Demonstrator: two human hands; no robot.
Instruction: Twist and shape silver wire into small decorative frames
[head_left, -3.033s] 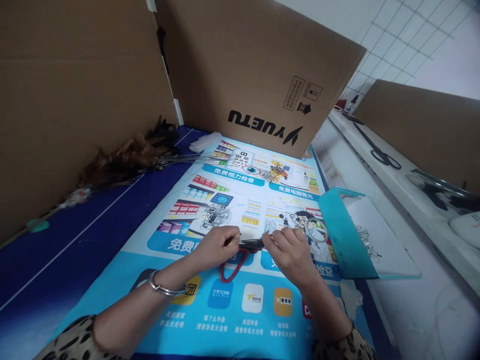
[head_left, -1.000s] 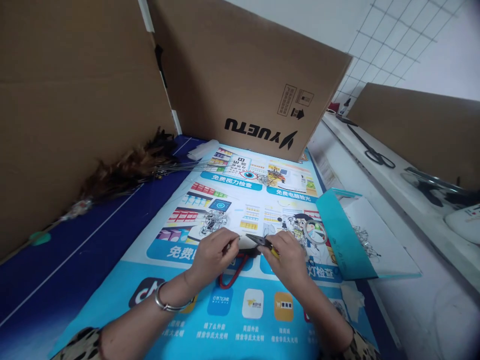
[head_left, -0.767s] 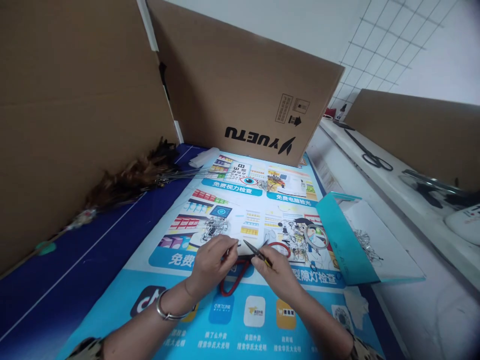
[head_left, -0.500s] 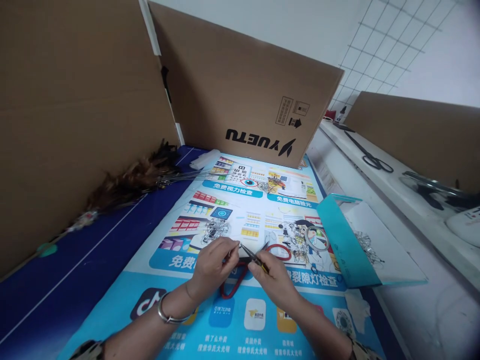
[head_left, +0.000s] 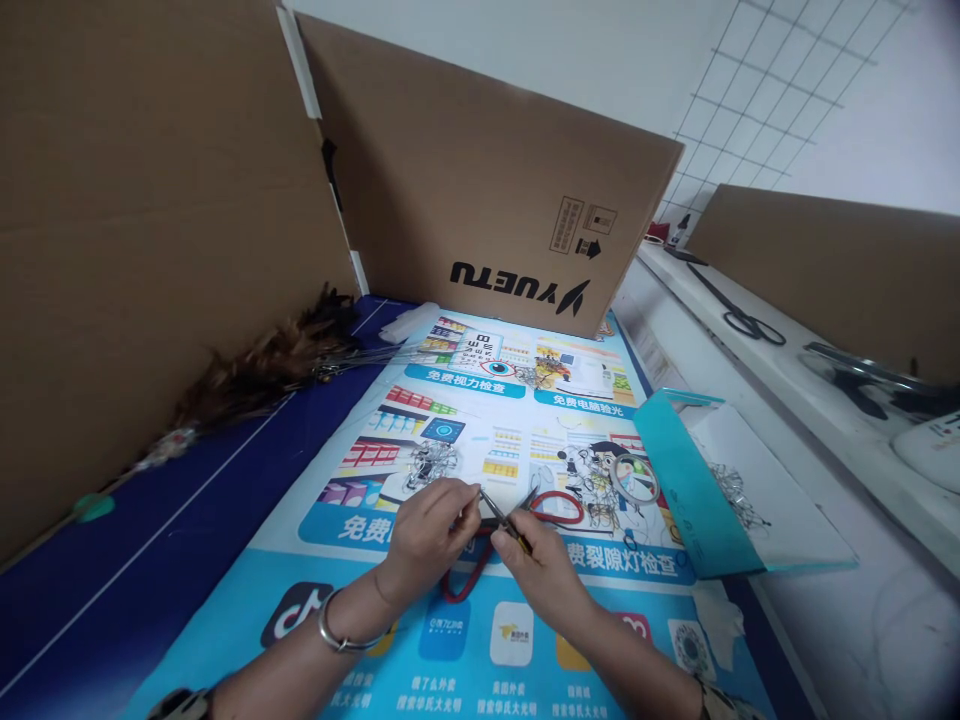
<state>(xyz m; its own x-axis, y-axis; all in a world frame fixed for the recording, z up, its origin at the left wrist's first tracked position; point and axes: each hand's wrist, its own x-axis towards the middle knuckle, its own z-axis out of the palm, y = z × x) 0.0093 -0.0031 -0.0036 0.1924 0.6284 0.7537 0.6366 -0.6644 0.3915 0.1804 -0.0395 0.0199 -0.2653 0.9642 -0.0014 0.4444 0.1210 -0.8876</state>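
From here: right hand [head_left: 541, 568] on near side of red-handled scissors [head_left: 488, 524], left hand [head_left: 427, 530] left of them, fingers pinched, contents too small to tell. Right fingers grip pliers [head_left: 501, 518] above the scissors, long axis slanting far-left, tip at left fingers.

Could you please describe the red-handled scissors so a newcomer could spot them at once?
Find the printed sheet in front of the cardboard panel marked YUETU. On it, where the left hand and right hand nearly meet, lie the red-handled scissors. Their red loops distinguish them from the pliers in hand and the black pair farther right.
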